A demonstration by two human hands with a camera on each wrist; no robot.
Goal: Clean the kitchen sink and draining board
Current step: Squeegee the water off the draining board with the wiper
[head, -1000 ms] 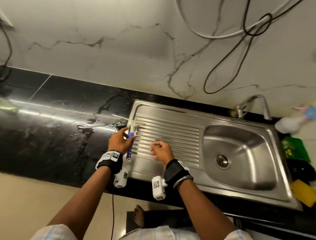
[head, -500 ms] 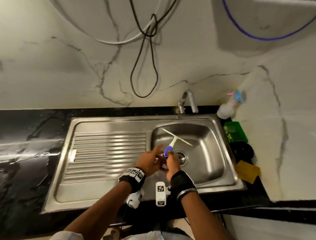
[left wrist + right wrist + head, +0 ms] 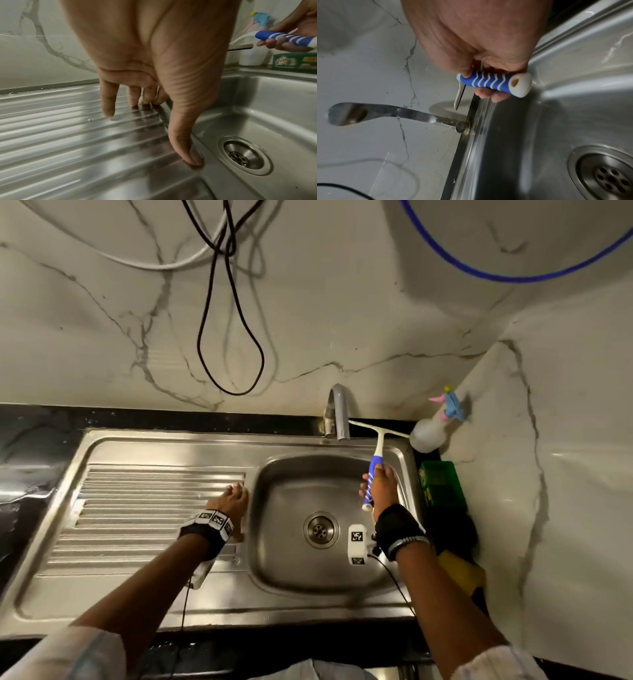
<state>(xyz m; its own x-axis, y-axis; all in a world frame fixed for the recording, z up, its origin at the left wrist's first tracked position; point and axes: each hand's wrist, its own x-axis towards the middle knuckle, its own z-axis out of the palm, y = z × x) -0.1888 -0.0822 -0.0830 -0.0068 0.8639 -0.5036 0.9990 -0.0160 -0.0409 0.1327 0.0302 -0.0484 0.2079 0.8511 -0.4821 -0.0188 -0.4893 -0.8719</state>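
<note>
A steel sink [image 3: 291,570] has a ribbed draining board [image 3: 137,508] on its left and a drain [image 3: 321,529] in the bowl. My right hand [image 3: 380,486] grips the blue-and-white handle of a squeegee [image 3: 375,463] over the bowl's far right. Its white blade [image 3: 380,428] lies along the back rim beside the tap [image 3: 337,412]. In the right wrist view my right hand [image 3: 488,83] curls round the squeegee handle [image 3: 494,82]. My left hand [image 3: 231,501] rests open on the board's right edge, its fingertips [image 3: 109,113] touching the ribs.
A spray bottle [image 3: 430,431] stands in the back right corner, with a green box [image 3: 440,482], a dark object and a yellow sponge [image 3: 462,573] along the sink's right side. Black and white cables [image 3: 219,302] hang on the marble wall. Black counter [image 3: 24,460] lies to the left.
The squeegee went from my left hand at the board's left end to my right hand, which carried it to the sink's back rim. My left hand came to rest on the board's right edge.
</note>
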